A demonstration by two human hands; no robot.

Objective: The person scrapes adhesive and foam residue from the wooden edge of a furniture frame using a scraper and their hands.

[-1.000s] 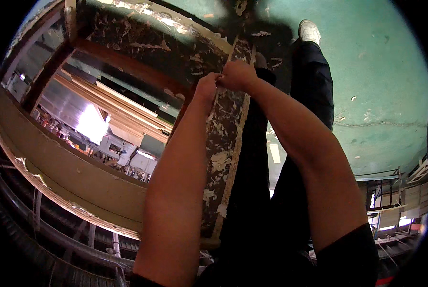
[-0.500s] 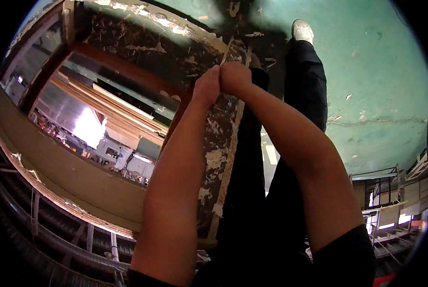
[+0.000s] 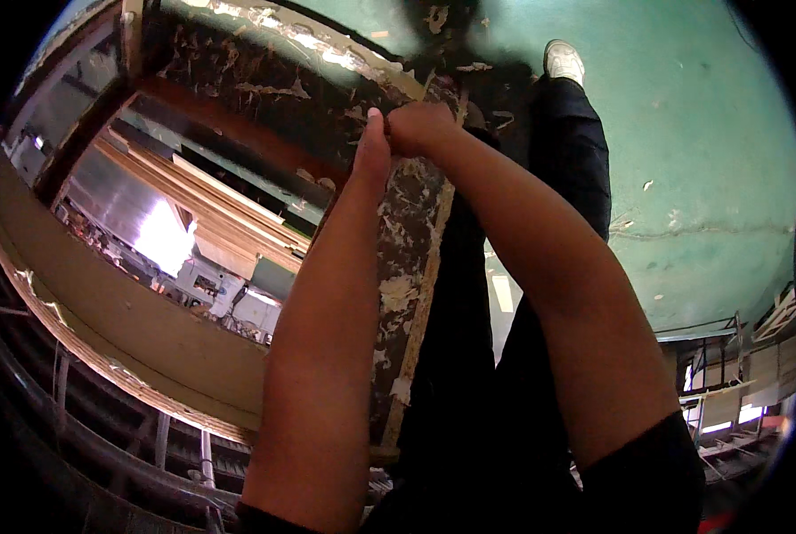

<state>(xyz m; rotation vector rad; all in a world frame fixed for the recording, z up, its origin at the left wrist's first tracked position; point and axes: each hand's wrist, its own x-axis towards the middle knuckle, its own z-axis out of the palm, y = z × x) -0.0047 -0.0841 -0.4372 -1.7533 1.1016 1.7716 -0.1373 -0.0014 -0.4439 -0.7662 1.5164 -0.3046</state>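
My left hand and my right hand are side by side over the far part of a narrow, dark board. Pale, flaky patches and a rough, light edge mark this board. My right hand is closed in a fist, its knuckles turned away from me. Closed beside it, my left hand has its thumb pointing up and its other fingers mostly hidden. What the two hands grip cannot be made out. My forearms reach forward along the board, which runs beside my leg.
Left of the board stands a large wooden frame with an opening; long planks show through it. Scraps lie on its dark inner panel. To the right spreads a cracked green floor, with my white shoe on it.
Both hands have shifted slightly left and a little away from me. The left thumb now stands apart from the right hand. The frame and board look nearly unmoved.
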